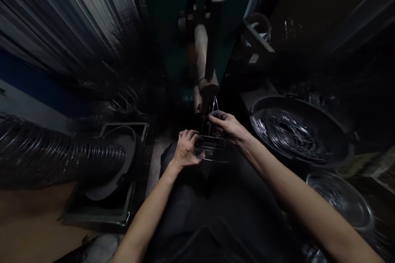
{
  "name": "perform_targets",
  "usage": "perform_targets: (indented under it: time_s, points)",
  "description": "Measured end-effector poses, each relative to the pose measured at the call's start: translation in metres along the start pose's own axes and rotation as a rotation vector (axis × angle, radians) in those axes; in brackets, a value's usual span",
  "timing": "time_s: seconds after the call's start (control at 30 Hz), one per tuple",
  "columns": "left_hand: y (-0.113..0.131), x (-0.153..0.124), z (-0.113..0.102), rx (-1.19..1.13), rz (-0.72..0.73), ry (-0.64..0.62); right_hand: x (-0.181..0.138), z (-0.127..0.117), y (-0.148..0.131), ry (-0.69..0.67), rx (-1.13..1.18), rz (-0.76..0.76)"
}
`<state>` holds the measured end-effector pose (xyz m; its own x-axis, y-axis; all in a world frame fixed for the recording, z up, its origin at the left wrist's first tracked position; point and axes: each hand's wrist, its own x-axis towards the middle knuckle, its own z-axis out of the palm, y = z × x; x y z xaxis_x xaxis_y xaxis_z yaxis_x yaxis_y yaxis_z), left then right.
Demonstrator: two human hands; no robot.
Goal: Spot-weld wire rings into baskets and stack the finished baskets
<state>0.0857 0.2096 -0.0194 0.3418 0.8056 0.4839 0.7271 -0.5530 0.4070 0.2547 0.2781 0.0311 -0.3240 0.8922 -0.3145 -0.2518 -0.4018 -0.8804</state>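
Observation:
A round wire rack (212,146) of thin shiny metal lies between my hands, just in front of the machine's electrode arm (203,55). My left hand (187,148) is closed on the rack's left edge, thumb below and fingers above. With my right hand (226,125) I pinch a bent wire piece (215,104) that stands up from the rack under the arm's tip. Dim light hides where the bent wire meets the rack, and I cannot tell whether they are joined.
At right, a dark basin (339,148) holds many wire pieces (286,135); below it sits a clear bowl (367,218) with small metal parts. On the left, a long stack of wire rings (61,156) runs into a basin in a green crate (92,218). Loose wire hoops (123,99) lie behind.

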Motion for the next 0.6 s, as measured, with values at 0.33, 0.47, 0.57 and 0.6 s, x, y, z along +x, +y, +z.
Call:
perform_targets:
  time_s: [0.33,0.47,0.57,0.6]
  points:
    - [-0.015,0.024,-0.006,-0.190,-0.030,0.097,0.014,0.004,-0.011,0.039,-0.029,-0.109]
    - [-0.026,0.032,-0.005,-0.228,-0.031,0.131,0.029,0.008,-0.015,0.038,-0.028,-0.122]
    - [-0.032,0.037,-0.006,-0.238,-0.030,0.140,0.037,0.009,-0.016,0.034,-0.047,-0.127]
    - [-0.034,0.039,-0.007,-0.237,-0.026,0.137,0.040,0.010,-0.016,0.030,-0.053,-0.132]
